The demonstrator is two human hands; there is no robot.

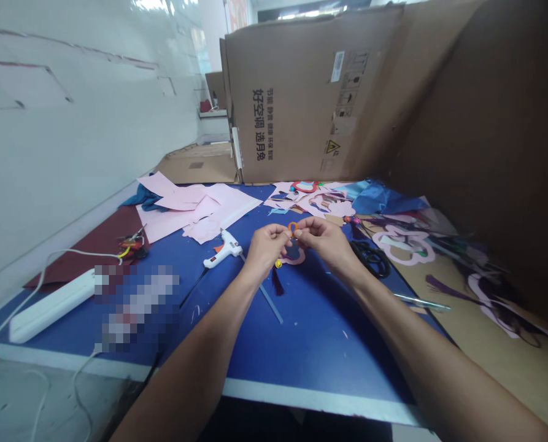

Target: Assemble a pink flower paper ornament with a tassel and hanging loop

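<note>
My left hand (265, 247) and my right hand (325, 240) meet above the blue table (301, 344), both pinched on a small orange cord loop (293, 228) held between them. A dark purple tassel (277, 282) with a small yellow bead (278, 264) hangs below my left hand. A pink paper cutout (296, 258) lies on the table just under my hands. Black scissors (371, 258) lie right beside my right wrist.
A white glue gun (223, 250) lies left of my hands, a white power strip (53, 307) with cables at the left edge. Pink paper sheets (195, 209) and scraps cover the back. Cardboard boxes (301, 98) wall the back and right. A thin stick (271, 304) lies under my left forearm.
</note>
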